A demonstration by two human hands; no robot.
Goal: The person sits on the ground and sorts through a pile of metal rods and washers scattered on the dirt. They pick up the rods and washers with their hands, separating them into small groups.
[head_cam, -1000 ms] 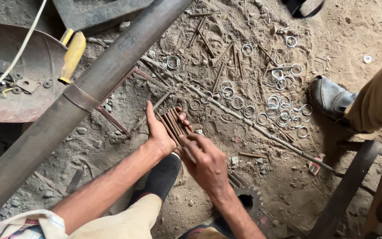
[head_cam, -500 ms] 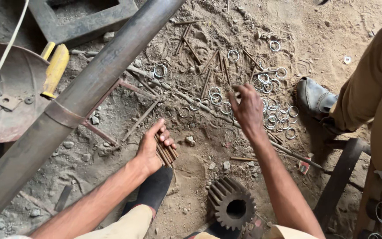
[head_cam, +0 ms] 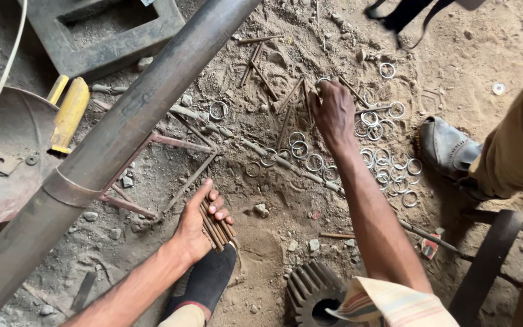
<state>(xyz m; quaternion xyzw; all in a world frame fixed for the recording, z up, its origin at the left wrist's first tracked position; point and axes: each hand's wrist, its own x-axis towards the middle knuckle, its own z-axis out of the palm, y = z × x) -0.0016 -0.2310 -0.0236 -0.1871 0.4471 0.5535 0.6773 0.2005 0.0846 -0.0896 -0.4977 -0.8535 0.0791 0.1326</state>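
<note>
A person is crouching over a sandy workshop floor, seen from above. Their left hand is resting low near the middle, fingers curled around a bundle of short rusty metal rods, gripping them against the palm just above a dark sandal. Their right hand is reaching well forward, fingers pressed down together onto loose rods lying scattered in the sand; whether it is pinching one cannot be told.

Around and just beyond the right hand, many small metal rings are lying in a loose cluster, some touching each other. A long thick steel pipe is running diagonally from the top centre to the lower left, passing beside the left hand. To the left of the pipe, a yellow-handled tool is lying at the edge of a rusty round pan. A grey square metal frame is sitting at the top left. A dark toothed gear is standing at the bottom centre, between the two forearms. At the right, another person's worn grey shoe and tan trouser leg are showing beside the rings.
</note>
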